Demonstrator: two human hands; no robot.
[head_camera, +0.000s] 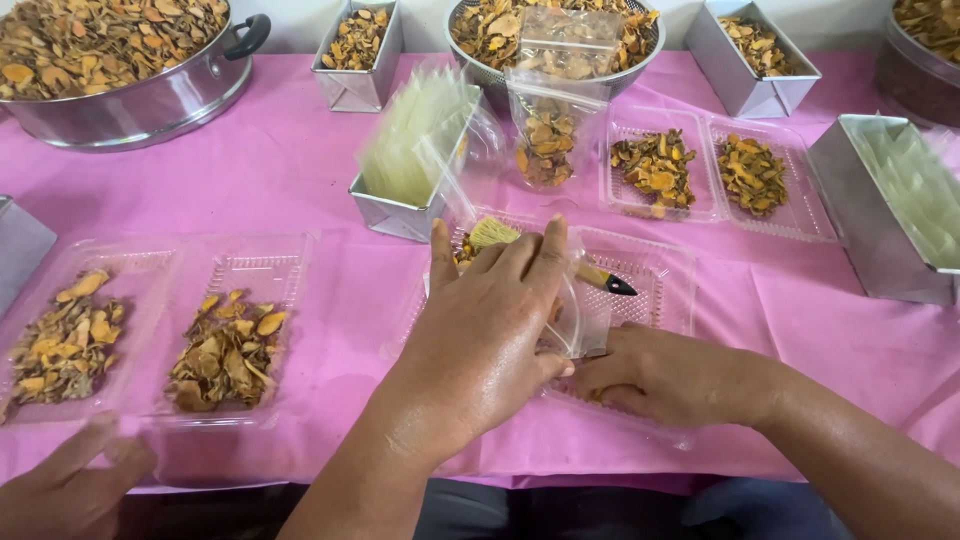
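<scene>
My left hand (490, 320) reaches to the middle of the pink tablecloth and presses down on a clear plastic bag (575, 320), fingers curled over its top. My right hand (655, 375) grips the same bag at its lower corner, touching my left hand. The bag lies over a clear plastic two-part tray (655, 275). A few dried orange-brown slices (463, 252) show beside my left thumb. A small brush (495, 232) with pale yellow bristles and a black-tipped handle lies across the tray just beyond my fingers.
Another person's hand (60, 485) rests at the bottom left by a clear tray (290, 255) with two heaps of dried slices. Ahead stand a filled bag (545, 140), another filled tray (700, 215), steel tins of empty bags (385, 210) (860, 215), and a big steel pot (150, 95).
</scene>
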